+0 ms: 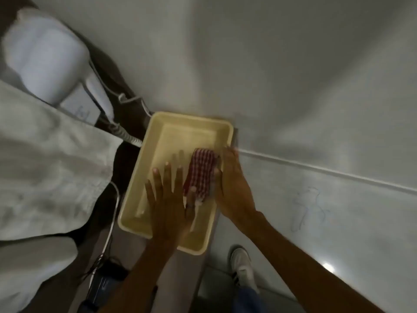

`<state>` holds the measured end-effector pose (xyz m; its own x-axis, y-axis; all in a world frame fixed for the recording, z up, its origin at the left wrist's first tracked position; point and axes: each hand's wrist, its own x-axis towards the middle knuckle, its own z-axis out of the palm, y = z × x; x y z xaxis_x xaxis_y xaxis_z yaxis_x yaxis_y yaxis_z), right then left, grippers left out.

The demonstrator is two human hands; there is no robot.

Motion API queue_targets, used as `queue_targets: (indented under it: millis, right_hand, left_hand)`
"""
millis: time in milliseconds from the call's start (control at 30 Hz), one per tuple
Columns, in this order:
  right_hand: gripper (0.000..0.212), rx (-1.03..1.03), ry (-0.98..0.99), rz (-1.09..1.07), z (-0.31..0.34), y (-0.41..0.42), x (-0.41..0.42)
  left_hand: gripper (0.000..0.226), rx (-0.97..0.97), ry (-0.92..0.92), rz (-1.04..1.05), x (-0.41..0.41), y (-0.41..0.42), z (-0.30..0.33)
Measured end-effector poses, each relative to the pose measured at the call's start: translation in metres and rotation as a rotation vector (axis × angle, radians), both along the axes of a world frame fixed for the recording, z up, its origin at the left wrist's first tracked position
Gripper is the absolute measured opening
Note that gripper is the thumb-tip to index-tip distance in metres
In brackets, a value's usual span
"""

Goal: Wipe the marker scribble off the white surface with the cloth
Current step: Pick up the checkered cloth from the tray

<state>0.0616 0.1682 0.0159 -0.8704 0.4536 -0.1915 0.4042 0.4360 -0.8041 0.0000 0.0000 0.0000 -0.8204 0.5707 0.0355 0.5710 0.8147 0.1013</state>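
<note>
Cloth [201, 171], red-check, in yellow tray [158, 123] w/ water. Right hand [232, 186] grips it; left hand [168, 199] open, flat. Wring well before scribble [309, 208].

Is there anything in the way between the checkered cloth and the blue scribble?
Only the tray's right wall, which the cloth must be lifted over. The cloth lies inside the yellow tray, with the right hand beside it. The scribble is on the white surface to the right, and nothing visible lies on the stretch between.
</note>
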Motion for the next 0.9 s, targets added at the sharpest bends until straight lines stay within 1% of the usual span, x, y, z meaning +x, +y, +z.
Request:
queue_targets:
  millis: [33, 67, 100, 133, 167, 200, 267, 300, 367, 467, 533, 567, 633, 700, 767, 833, 900]
  right_hand:
    - [0.063, -0.006, 0.040, 0.023, -0.016, -0.010, -0.015]
    - [0.045, -0.113, 0.050, 0.034, -0.028, -0.019, -0.030]
    - [0.034, -0.126, 0.025, 0.040, -0.045, -0.028, -0.043]
    - [0.041, -0.100, -0.025, 0.017, -0.058, -0.035, -0.057]
    - [0.060, -0.038, -0.091, 0.022, -0.078, -0.046, -0.070]
    - [0.076, -0.024, -0.171, 0.002, -0.091, -0.055, -0.077]
    - [0.092, 0.112, -0.281, 0.005, -0.114, -0.068, -0.088]
    - [0.096, 0.158, -0.282, 0.012, -0.122, -0.073, -0.092]
    - [0.097, 0.191, -0.262, 0.026, -0.131, -0.079, -0.098]
    - [0.094, 0.174, -0.245, 0.085, -0.131, -0.074, -0.106]
    - [0.090, 0.156, -0.232, 0.134, -0.119, -0.064, -0.107]
    - [0.088, 0.136, -0.183, 0.137, -0.110, -0.057, -0.104]
    - [0.086, 0.090, -0.022, 0.102, -0.089, -0.041, -0.087]
    - [0.081, 0.076, 0.132, 0.038, -0.070, -0.024, -0.053]
    - [0.079, 0.087, 0.213, 0.001, -0.063, -0.009, -0.002]
    - [0.085, 0.118, 0.178, -0.002, -0.070, 0.007, 0.060]
    - [0.097, 0.129, 0.030, 0.002, -0.089, 0.026, 0.124]
  left_hand:
    - [0.070, -0.024, 0.011, 0.007, -0.010, -0.006, -0.017]
    - [0.069, -0.044, 0.001, 0.041, -0.021, -0.013, -0.030]
    - [0.069, -0.063, -0.001, 0.061, -0.032, -0.021, -0.047]
    - [0.068, -0.074, -0.004, 0.075, -0.043, -0.029, -0.058]
    - [0.068, -0.076, -0.016, 0.087, -0.047, -0.036, -0.069]
    - [0.066, -0.082, -0.037, 0.088, -0.048, -0.041, -0.078]
    - [0.065, -0.077, -0.062, 0.097, -0.049, -0.050, -0.092]
    - [0.064, -0.070, -0.074, 0.112, -0.050, -0.051, -0.096]
    - [0.063, -0.053, -0.111, 0.154, -0.048, -0.052, -0.099]
    - [0.062, -0.006, -0.112, 0.196, -0.036, -0.044, -0.092]
    - [0.061, 0.034, -0.090, 0.189, -0.026, -0.037, -0.082]
    - [0.061, 0.056, -0.059, 0.177, -0.020, -0.032, -0.076]
    - [0.063, 0.102, -0.010, 0.168, -0.007, -0.020, -0.063]
    - [0.067, 0.137, 0.033, 0.159, 0.015, -0.003, -0.053]
    - [0.069, 0.134, 0.032, 0.128, 0.043, 0.014, -0.047]
    - [0.072, 0.128, -0.005, 0.075, 0.078, 0.032, -0.048]
    - [0.073, 0.114, -0.058, 0.007, 0.114, 0.050, -0.056]
